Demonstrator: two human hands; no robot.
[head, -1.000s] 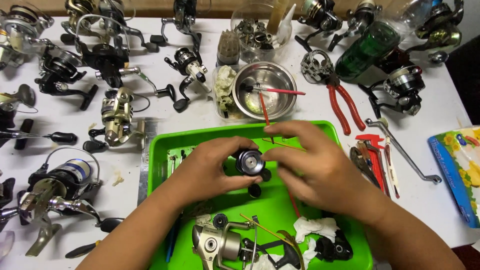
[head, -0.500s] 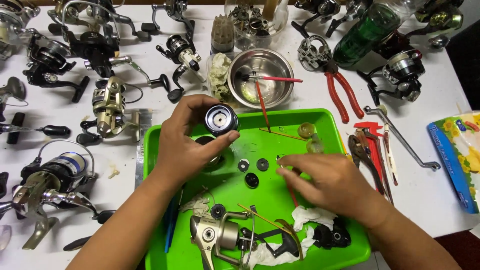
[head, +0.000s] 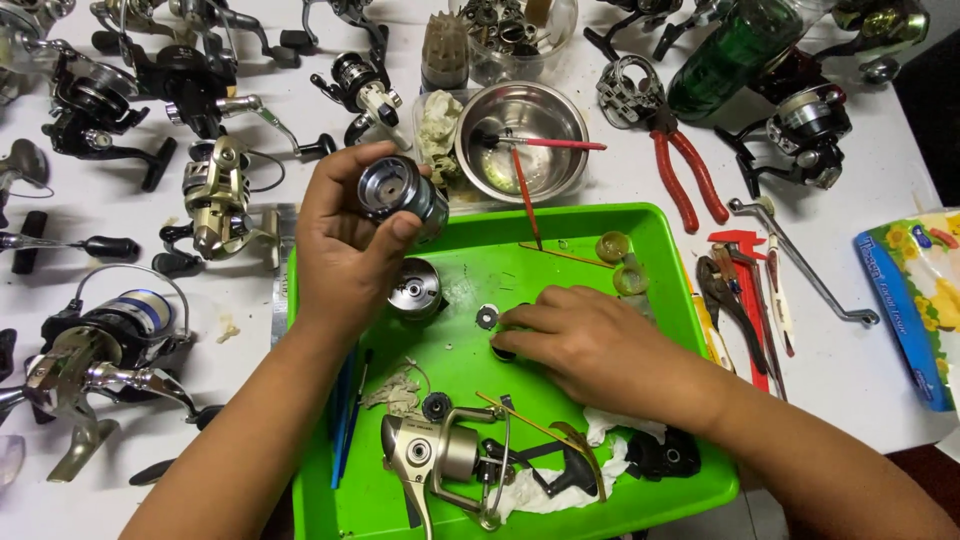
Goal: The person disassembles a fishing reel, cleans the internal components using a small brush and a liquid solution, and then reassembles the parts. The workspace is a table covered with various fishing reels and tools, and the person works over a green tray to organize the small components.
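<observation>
- The left hand point(head: 345, 235) grips a round, silver-grey metal reel spool point(head: 402, 194), held up over the far-left corner of the green plastic tray point(head: 660, 250), its open hollow end facing the camera.
- The right hand point(head: 590, 345) lies flat on the tray's middle, fingertips point(head: 510, 322) pressing on small dark parts just beside a small metal washer point(head: 487, 316); it clasps nothing I can make out.
- A silver reel body point(head: 440, 455) lies at the tray's near edge.
- A shiny steel bowl point(head: 522, 140) sits beyond the tray's far edge.
- A blue and yellow flowered packet point(head: 915, 300) lies at the white table point(head: 250, 330)'s right edge.
</observation>
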